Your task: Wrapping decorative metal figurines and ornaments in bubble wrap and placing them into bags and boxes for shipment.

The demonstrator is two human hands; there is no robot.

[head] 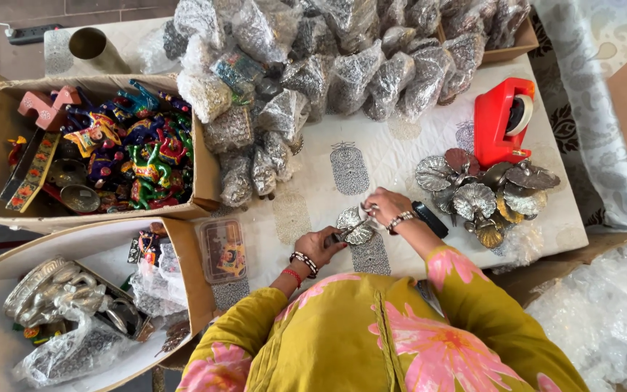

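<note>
A silver shell-shaped metal piece [355,226] sits low on the white printed tablecloth [408,145], held between both hands. My left hand [321,245] grips its lower left edge; beaded bracelets and a red thread circle that wrist. My right hand [384,205] pinches its upper right edge, with a beaded bracelet on the wrist. A pile of similar silver and brass shell pieces [484,194] lies to the right of my right hand. A black slim object [429,219] rests just beside my right wrist.
A red tape dispenser [503,120] stands behind the pile. Several clear bags of small metal items [328,65] fill the back. A cardboard box of colourful painted figures [110,152] and a box of wrapped silver items [67,305] sit left. Bubble wrap [611,312] lies right.
</note>
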